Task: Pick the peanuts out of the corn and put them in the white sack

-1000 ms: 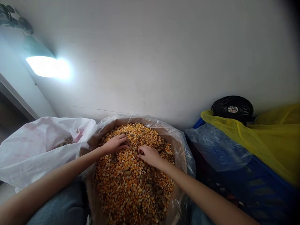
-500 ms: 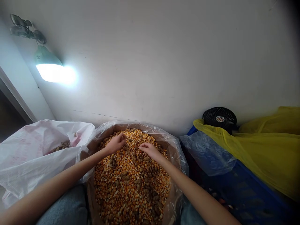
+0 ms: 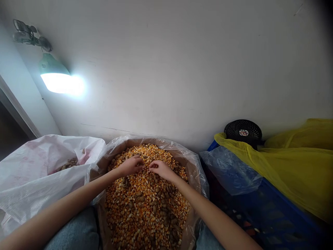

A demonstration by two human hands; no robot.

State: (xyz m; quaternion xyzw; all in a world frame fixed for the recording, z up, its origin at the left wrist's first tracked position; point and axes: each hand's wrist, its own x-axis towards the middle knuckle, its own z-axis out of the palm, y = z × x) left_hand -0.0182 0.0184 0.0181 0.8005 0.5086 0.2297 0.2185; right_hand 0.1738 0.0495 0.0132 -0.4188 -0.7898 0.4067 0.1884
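A large bag (image 3: 199, 163) lined with clear plastic holds a heap of orange corn kernels (image 3: 132, 215) with unshelled peanuts (image 3: 166, 198) mixed in. Over the upper part of the heap, my left hand (image 3: 131, 165) has its fingers bent together at the surface. Close by on its right, my right hand (image 3: 162, 170) is closed in a pinch, thumb against fingers. Whatever either hand grips is too small or hidden to make out. The fingertips of the two hands face each other, a small gap between them.
On the left stands a white woven sack (image 3: 31, 156) with peanuts (image 3: 68, 164) inside. At right are a blue crate (image 3: 281, 205), yellow mesh cloth (image 3: 293, 170), a clear plastic sheet (image 3: 231, 173) and a black fan (image 3: 243, 132). A lit lamp (image 3: 54, 74) hangs on the wall.
My left hand has moved right and slightly down toward the kernels. My right hand has shifted a little left, so the hands are closer together.
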